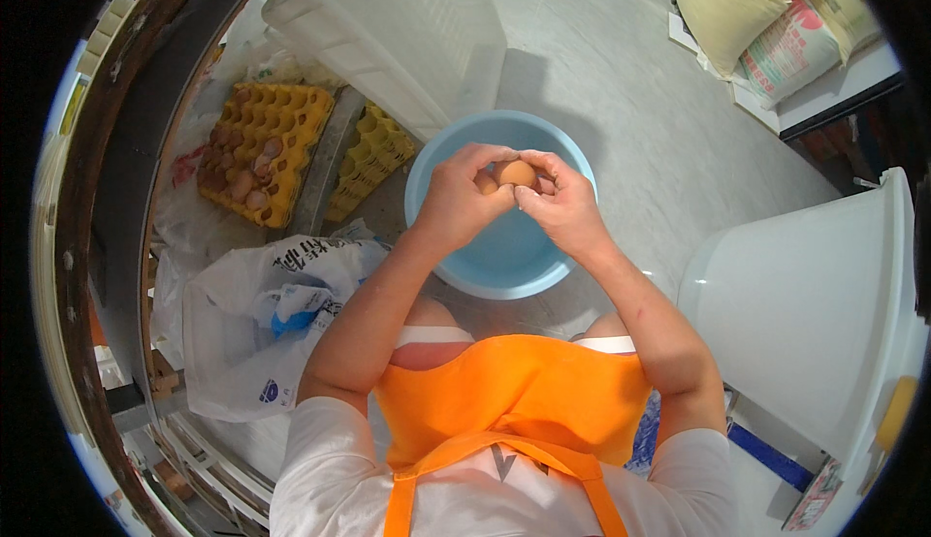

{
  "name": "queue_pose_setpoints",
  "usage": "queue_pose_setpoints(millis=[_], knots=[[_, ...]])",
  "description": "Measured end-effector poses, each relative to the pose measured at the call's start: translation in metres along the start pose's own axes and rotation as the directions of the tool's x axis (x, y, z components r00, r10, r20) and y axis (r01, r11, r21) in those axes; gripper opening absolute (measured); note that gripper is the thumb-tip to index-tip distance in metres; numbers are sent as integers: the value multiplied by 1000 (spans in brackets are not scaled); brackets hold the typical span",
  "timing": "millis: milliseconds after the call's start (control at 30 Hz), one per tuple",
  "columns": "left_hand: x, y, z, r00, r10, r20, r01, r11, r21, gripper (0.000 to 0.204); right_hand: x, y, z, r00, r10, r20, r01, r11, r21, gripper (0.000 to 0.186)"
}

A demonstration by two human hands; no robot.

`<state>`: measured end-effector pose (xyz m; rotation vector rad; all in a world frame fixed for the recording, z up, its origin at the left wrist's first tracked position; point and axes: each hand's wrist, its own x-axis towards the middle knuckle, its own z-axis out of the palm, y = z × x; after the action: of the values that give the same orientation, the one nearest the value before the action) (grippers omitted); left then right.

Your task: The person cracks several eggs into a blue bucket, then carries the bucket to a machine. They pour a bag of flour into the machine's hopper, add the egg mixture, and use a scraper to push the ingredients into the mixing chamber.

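Over the light blue basin (449, 266) on the floor, my two hands are brought together, closed around brown eggs. My left hand (458, 198) curls round them from the left, and my right hand (564, 209) closes in from the right. One brown egg (516, 173) shows plainly between the thumbs and fingertips. Part of another egg (485, 183) peeps out beside my left fingers; the fingers hide how many there are. Pale smears mark my fingers.
At the left lies a yellow egg tray (301, 110) with several eggs or shells, and another yellow tray (369, 164) leans beside it. A white crate (388, 33) stands behind the basin. Plastic bags (233, 324) lie lower left; a large white tub (795, 295) stands right; sacks (790, 43) sit far right.
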<state>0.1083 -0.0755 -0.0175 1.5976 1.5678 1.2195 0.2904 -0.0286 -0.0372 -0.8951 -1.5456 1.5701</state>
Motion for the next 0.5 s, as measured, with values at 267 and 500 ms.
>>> queue_pose_setpoints(millis=[267, 500], knots=[[2, -7, 1, 998, -63, 31, 65, 993, -98, 37, 3, 1, 0, 999, 28, -28, -30, 996, -83, 42], [3, -13, 0, 986, -148, 72, 158, 976, -151, 37, 4, 4, -2, 999, -11, -34, 6, 991, -135, 42]])
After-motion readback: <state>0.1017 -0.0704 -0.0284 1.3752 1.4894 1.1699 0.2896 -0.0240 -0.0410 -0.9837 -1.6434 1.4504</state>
